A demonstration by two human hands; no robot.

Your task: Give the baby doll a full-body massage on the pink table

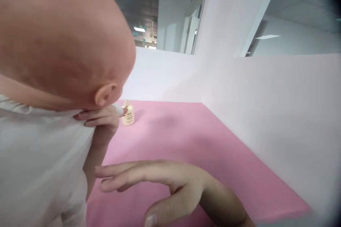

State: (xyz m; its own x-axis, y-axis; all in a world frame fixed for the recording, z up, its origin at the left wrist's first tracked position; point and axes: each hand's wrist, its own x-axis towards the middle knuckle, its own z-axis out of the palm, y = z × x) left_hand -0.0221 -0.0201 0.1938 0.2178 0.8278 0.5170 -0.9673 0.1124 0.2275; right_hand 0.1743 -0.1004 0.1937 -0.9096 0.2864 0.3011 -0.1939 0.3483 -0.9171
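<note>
At the far left, close against me, is the doll (61,39), its bald head filling the corner and its white shirt (39,163) hanging below. My left hand (99,122) is tucked under its chin by the ear, fingers curled into the shirt's neckline, so that hand is gripping the doll at the collar. Just past those fingers a small cream bottle (128,115) stands upright on the pink mat (186,138), very near my knuckles but, as far as I can tell, not touching. Lower and further right, my right hand (162,184) hovers over the mat with fingers spread loose and nothing in it, pointing toward the shirt. White walls (279,106) close off the mat behind and to the right. I judge the risks this way: the head is heavy and my hold is only cloth, so it could slump forward; and a swing of my left wrist could knock the bottle over.
</note>
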